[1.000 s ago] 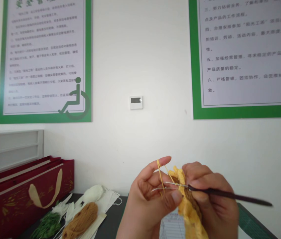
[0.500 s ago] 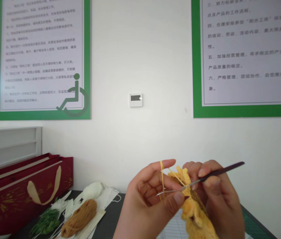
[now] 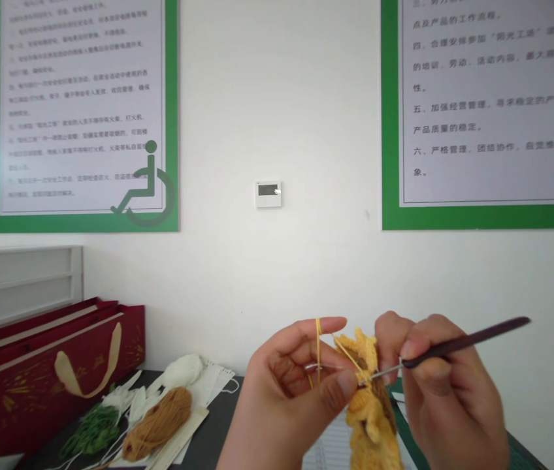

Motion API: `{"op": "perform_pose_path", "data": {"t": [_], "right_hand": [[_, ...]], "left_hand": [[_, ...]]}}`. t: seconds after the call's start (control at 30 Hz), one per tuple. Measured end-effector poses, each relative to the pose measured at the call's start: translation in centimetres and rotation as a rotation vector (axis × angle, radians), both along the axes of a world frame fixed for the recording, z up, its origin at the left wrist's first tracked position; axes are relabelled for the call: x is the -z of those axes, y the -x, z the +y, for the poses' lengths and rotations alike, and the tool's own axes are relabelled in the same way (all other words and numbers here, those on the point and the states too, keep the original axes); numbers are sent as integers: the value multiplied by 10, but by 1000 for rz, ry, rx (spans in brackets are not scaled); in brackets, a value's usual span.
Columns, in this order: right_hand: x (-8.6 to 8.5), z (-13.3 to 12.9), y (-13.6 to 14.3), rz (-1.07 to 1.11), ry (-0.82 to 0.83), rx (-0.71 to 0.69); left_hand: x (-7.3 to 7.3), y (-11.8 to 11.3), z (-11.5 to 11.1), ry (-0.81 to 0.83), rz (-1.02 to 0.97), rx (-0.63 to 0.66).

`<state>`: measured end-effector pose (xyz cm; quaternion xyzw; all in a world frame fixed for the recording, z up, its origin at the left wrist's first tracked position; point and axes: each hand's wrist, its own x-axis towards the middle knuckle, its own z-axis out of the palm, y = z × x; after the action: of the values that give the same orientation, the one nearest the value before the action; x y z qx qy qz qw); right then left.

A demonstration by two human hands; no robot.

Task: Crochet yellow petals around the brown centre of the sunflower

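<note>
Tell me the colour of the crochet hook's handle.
Dark brown-purple handle, with a silvery metal tip; head view.

Two green-framed posters [image 3: 83, 114] [image 3: 487, 111] hang on the white wall, at upper left and upper right of the frame, with a small white wall unit [image 3: 268, 194] between them. At lower left stand red gift boxes [image 3: 36, 372] before a white shelf [image 3: 22, 281]. Beside them lie green yarn [image 3: 89, 432], brown yarn [image 3: 159, 421], white yarn [image 3: 179, 373] and what may be a face mask [image 3: 215, 386].

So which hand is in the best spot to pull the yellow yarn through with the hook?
Probably the right hand: it holds the crochet hook, its tip already in the yellow piece. The left hand pinches the piece, yarn over its finger.
</note>
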<state>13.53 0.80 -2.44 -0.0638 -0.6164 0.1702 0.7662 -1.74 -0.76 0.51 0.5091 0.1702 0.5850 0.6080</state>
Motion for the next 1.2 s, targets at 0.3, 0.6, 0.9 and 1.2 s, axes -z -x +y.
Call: {"op": "perform_pose_path", "data": {"t": [0.3, 0.6, 0.9, 1.2], "right_hand": [[2, -2, -6, -103, -136, 230], [-2, -8, -8, -136, -198, 336], [-3, -11, -12, -200, -179, 357], [-13, -11, -16, -452, -494, 669]], "left_hand": [[1, -3, 1, 6, -2, -86], [3, -2, 2, -4, 14, -91], [1, -4, 3, -6, 2, -93], [2, -1, 8, 35, -43, 48]]}}
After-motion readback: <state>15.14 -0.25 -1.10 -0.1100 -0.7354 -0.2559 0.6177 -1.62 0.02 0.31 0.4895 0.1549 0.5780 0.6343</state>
